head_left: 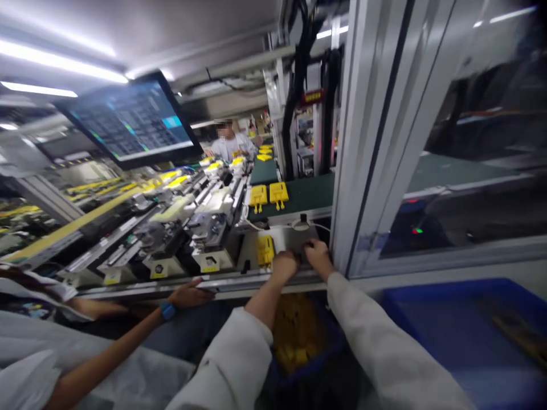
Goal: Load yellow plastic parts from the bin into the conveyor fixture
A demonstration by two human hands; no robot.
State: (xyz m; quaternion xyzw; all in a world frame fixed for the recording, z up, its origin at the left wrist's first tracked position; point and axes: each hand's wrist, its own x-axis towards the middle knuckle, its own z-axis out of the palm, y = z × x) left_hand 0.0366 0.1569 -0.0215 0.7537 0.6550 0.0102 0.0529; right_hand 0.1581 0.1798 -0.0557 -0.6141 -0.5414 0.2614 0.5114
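My left hand (285,266) is closed, with its fingers curled down at the front edge of a grey work plate (294,239). Just to its right, my right hand (318,256) is bent over the same plate with its fingers pinched together. Whatever either hand grips is hidden behind the fingers and blurred. Close to the left of my left hand lies a yellow plastic housing (265,250). Two more yellow housings, a left one (258,196) and a right one (279,193), lie beyond the plate on a green conveyor belt (310,192).
Below my forearms sits a bin of yellow pieces (299,333). A blue tray (453,319) is at right, under a metal frame post (363,131). At left, a co-worker's hand (190,294) rests near the bench edge, beside fixtures (209,242). A monitor (137,122) hangs above.
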